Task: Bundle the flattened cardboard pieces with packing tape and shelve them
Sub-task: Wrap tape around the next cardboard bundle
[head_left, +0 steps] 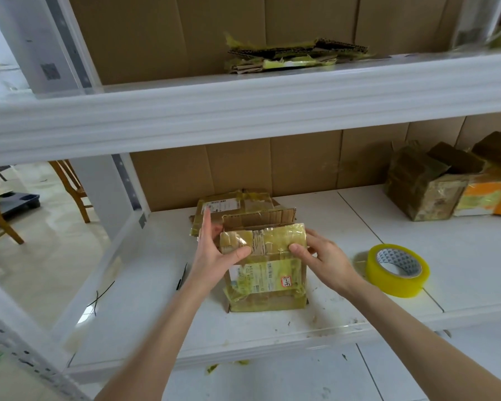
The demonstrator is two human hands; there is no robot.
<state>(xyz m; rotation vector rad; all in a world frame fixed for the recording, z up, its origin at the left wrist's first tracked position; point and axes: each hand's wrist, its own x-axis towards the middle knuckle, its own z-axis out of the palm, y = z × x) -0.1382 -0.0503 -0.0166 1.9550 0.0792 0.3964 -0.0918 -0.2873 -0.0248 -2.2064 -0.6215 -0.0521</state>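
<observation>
Yellowed, glossy tape coats the flattened cardboard piece (268, 273) at centre frame. Both thumbs pinch its far end, left hand (214, 253) and right hand (324, 257) at either edge, and its length runs toward the viewer. The packing tape roll (396, 269) lies right, nearer the right hand. More flattened pieces (243, 208) lie just behind on the white shelf (388, 227).

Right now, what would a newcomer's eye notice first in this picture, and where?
The left hand and right hand grip the upper edge of a taped cardboard piece on the lower shelf, centre. A yellow tape roll lies just to its right, and a flattened cardboard bundle rests on the upper shelf above.
</observation>
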